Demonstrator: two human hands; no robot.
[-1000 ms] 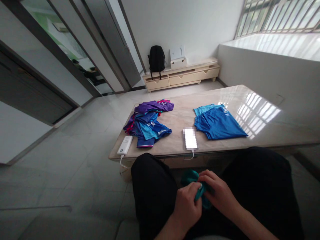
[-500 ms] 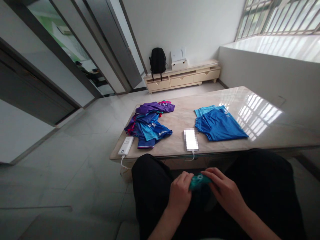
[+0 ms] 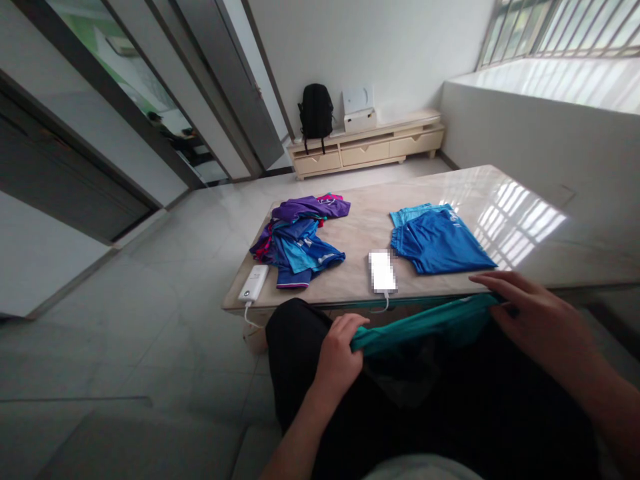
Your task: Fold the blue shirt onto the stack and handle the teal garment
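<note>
Two bare hands come to me through the head camera, stretching a teal garment (image 3: 423, 327) between them over a lap in black trousers (image 3: 295, 340). I see the left hand (image 3: 339, 357) with its fingers closed on one end of the cloth. The right hand (image 3: 547, 327) has the other end caught between thumb and fingers, one finger reaching straight out past it. The garment's upper edge runs nearly straight, rising toward the right hand, just in front of the worktop (image 3: 360, 223); its lower part is too dark for me to make out.

On the worktop, at my left, lies a loose pile of clothes (image 3: 303, 240) in purple, pink and blue. Just beside it is a white power bank (image 3: 254, 283) with a cable (image 3: 249, 315). Nearer the middle sits a phone (image 3: 383, 272), its screen blurred out, and right of that a folded blue garment (image 3: 443, 243) overlaps a light blue one (image 3: 414, 214). Beyond, a black backpack (image 3: 316, 112) stands on a low cabinet (image 3: 367, 153).
</note>
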